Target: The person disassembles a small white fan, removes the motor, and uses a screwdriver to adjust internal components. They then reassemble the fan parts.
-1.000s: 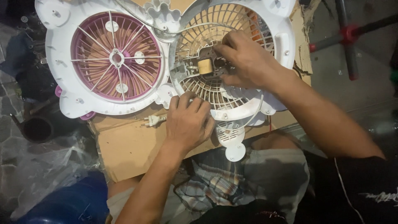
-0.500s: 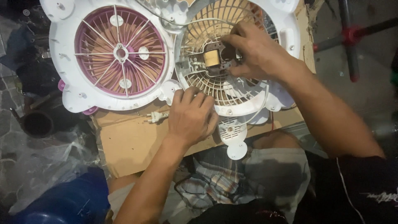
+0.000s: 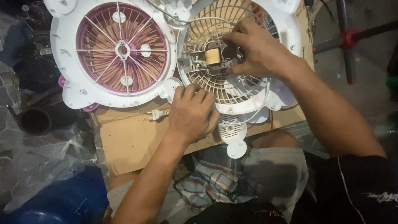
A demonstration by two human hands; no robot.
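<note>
Two round white fan housings lie side by side on a cardboard sheet (image 3: 128, 141). The left housing (image 3: 66, 62) has a purple grille. The right housing (image 3: 248, 89) has a cream grille with a small motor (image 3: 213, 56) and its yellow coil at the centre. My right hand (image 3: 259, 52) grips the motor from the right, fingers curled around it. My left hand (image 3: 192, 112) rests palm down on the lower left rim of the right housing, fingers bent. A white power plug (image 3: 156, 115) lies on the cardboard just left of my left hand.
A white wire (image 3: 186, 20) runs across the top of the right housing. Plastic sheeting (image 3: 37, 161) and a blue container (image 3: 62, 199) sit at lower left, a dark round pot (image 3: 35, 121) at left. A black stand with a red joint (image 3: 347, 39) is at upper right.
The view has shifted so both housings sit higher and further left in the frame. My right hand stays on the motor, my left hand stays on the rim.
</note>
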